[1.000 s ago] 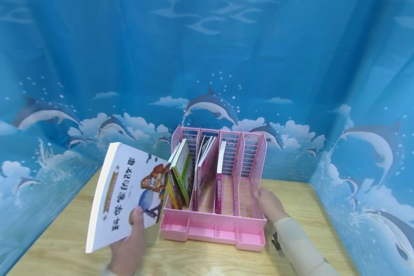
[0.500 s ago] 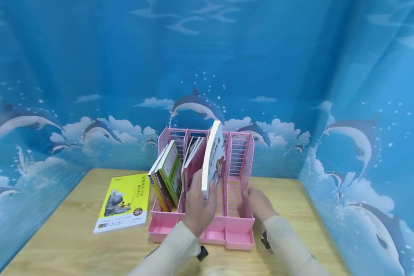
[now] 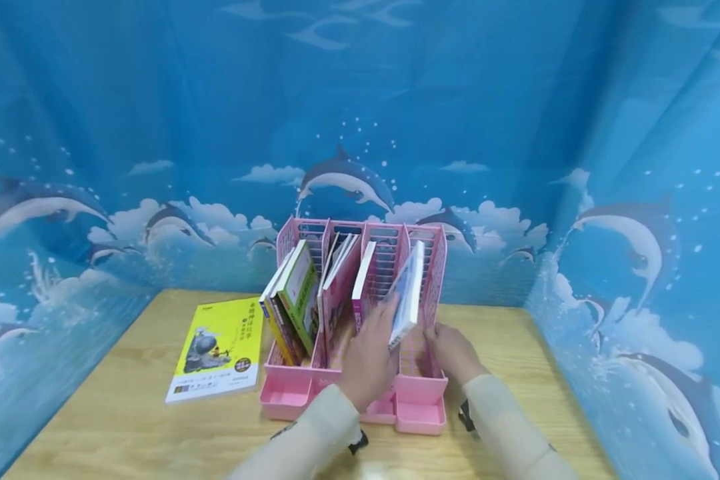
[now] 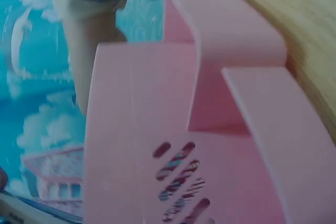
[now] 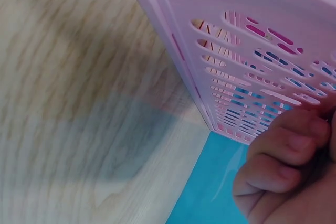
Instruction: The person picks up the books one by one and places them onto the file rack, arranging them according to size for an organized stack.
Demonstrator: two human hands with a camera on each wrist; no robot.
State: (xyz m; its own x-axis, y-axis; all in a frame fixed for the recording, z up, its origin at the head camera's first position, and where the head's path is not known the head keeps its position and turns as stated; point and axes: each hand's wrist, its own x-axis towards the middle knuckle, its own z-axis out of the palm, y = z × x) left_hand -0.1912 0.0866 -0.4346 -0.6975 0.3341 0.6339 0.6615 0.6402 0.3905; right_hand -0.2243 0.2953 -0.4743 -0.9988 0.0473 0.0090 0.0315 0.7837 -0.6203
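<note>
My left hand (image 3: pixel 369 357) grips a white-covered book (image 3: pixel 407 293) by its near lower edge. The book stands over the right half of the pink desk book rack (image 3: pixel 360 379), its top leaning right; I cannot tell which compartment its lower end is in. My right hand (image 3: pixel 454 353) holds the rack's right side wall near the front, and in the right wrist view its fingers (image 5: pixel 281 153) are curled against the slotted wall (image 5: pixel 247 51). In the left wrist view the rack's front trays (image 4: pixel 142 93) fill most of the frame.
Green-covered and other thin books (image 3: pixel 300 300) lean in the leftmost compartment, pink ones (image 3: pixel 340 280) in the second, a magenta-spined book (image 3: pixel 365 283) in the third. A yellow book (image 3: pixel 219 347) lies flat on the wooden table (image 3: pixel 114 400). A blue dolphin-print curtain (image 3: pixel 360 87) surrounds the table.
My left hand has carried the white book from left of the rack over to its right half, and the book now tilts right. The right hand keeps its place on the rack's side.
</note>
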